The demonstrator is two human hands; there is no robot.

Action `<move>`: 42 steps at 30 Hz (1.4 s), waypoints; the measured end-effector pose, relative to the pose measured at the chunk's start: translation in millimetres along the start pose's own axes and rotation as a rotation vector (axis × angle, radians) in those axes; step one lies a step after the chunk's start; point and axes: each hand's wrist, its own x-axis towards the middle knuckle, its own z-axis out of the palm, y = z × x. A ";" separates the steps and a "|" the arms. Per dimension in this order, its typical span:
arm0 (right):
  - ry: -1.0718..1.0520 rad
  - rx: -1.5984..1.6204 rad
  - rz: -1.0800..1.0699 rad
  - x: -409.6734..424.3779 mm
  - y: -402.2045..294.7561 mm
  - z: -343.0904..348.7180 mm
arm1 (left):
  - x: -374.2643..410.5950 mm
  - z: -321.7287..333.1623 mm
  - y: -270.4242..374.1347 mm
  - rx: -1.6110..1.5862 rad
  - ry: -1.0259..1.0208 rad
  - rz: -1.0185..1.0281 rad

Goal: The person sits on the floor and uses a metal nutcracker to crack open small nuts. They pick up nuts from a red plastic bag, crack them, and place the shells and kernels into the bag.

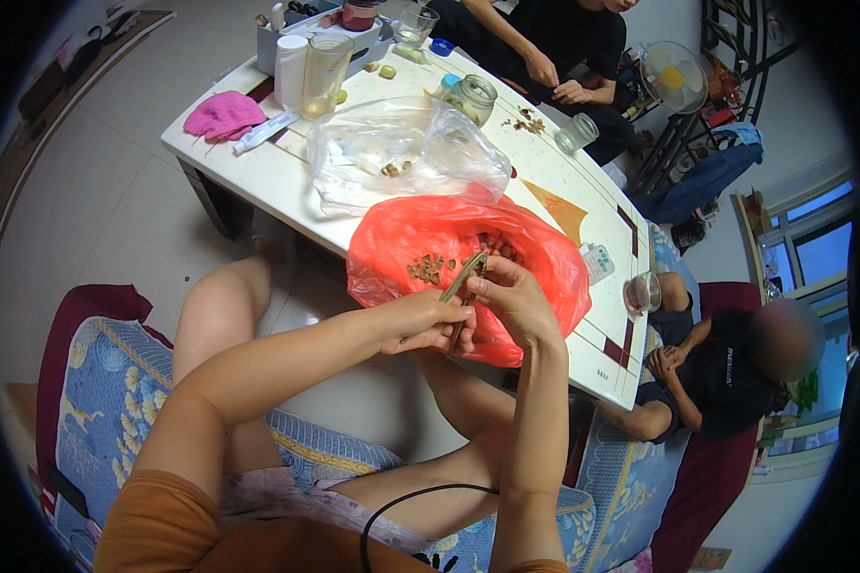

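Note:
My left hand [424,319] is closed around the handles of a pliers-like hand tool [466,278], which is tilted with its head up. At the head, the thumb and fingers of my right hand [514,295] pinch close around the jaws. Whether a nut sits between them is hidden by my fingers. Both hands are over the near edge of an open red plastic bag [394,222]. Inside the bag, broken brown shells [430,269] lie to the left and a heap of round brown nuts [500,247] lies behind the tool head.
The white table [272,183] bears a clear plastic bag [408,143], glass jars [473,100], a plastic cup [326,75], a pink cloth [223,117] and a glass [642,294] near its right edge. One person [566,43] sits across; another [731,372] sits at right.

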 end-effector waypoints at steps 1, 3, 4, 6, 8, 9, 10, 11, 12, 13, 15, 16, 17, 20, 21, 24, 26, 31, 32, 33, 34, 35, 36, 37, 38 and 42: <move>0.009 -0.026 -0.014 -0.8 -0.5 -0.3 | -0.3 0.5 1.0 0.015 0.004 0.003; -0.001 0.020 -0.006 -0.3 0.4 -1.7 | -1.4 2.1 4.4 0.045 0.014 0.009; -0.006 0.042 -0.003 -0.2 0.3 -1.7 | -2.2 2.1 6.0 0.056 0.003 -0.004; 0.019 0.066 -0.021 -3.3 -5.6 2.9 | -4.7 0.8 8.6 0.077 -0.015 -0.028; 0.018 0.063 -0.033 -3.3 -7.7 4.9 | -6.0 -0.9 8.8 0.131 0.009 -0.044; 0.010 0.049 -0.034 -3.4 -6.5 3.2 | -5.7 -0.7 8.6 0.156 0.017 -0.054; 0.002 0.034 -0.035 -3.5 -5.5 1.4 | -5.8 0.0 8.8 0.166 0.008 -0.057; -0.004 0.019 -0.029 -3.5 -5.0 -0.3 | -6.2 1.0 9.3 0.176 0.000 -0.059; -0.012 0.006 -0.024 -2.9 -4.7 -1.7 | -7.2 2.0 10.4 0.187 -0.007 -0.063; -0.020 -0.007 -0.019 -2.8 -4.5 -2.7 | -7.8 2.4 11.0 0.201 -0.014 -0.070; -0.017 -0.038 -0.042 -3.6 -4.9 -3.6 | -8.6 3.0 12.1 0.230 -0.030 -0.082; -0.015 -0.053 -0.054 -4.0 -5.6 -4.1 | -9.1 3.6 12.7 0.237 -0.040 -0.094; -0.009 -0.105 -0.066 -4.9 -6.6 -4.6 | -9.5 4.1 13.1 0.245 -0.051 -0.106; -0.002 -0.217 -0.078 -8.7 -11.8 -6.1 | -10.1 4.8 12.0 0.254 -0.076 -0.116; -0.005 -0.224 -0.066 -9.5 -13.3 -7.0 | -10.3 5.0 10.8 0.255 -0.083 -0.118; 0.003 -0.272 -0.050 -11.7 -16.0 -6.9 | -10.2 7.9 9.2 0.226 -0.099 -0.116; 0.000 -0.276 -0.046 -11.3 -14.0 -8.6 | -8.5 7.9 7.5 0.218 -0.069 -0.115; 0.010 -0.254 -0.053 -8.7 -9.8 -7.5 | 0.6 2.3 -4.8 0.115 -0.077 -0.057; 0.016 -0.258 -0.065 -9.0 -10.5 -6.3 | 1.4 1.8 -5.5 0.111 -0.077 -0.050; 0.024 -0.262 -0.076 -9.7 -11.4 -4.9 | 1.6 1.8 -5.6 0.107 -0.077 -0.043; 0.031 -0.266 -0.087 -10.2 -12.4 -3.8 | 1.4 1.9 -5.3 0.116 -0.084 -0.042; 0.026 -0.280 -0.088 -10.3 -13.7 -3.4 | 0.8 2.2 -4.6 0.126 -0.090 -0.041; 0.023 -0.294 -0.088 -10.4 -15.1 -4.0 | 0.1 3.3 -3.5 0.136 -0.098 -0.040; 0.019 -0.308 -0.089 -10.7 -16.1 -4.5 | -0.9 4.7 -2.0 0.146 -0.094 -0.051; 0.017 -0.292 -0.067 -11.2 -16.9 -4.7 | -2.4 6.4 0.0 0.155 -0.090 -0.062; 0.017 -0.256 -0.059 -11.7 -18.6 -4.5 | -7.5 12.2 5.0 0.179 -0.072 -0.064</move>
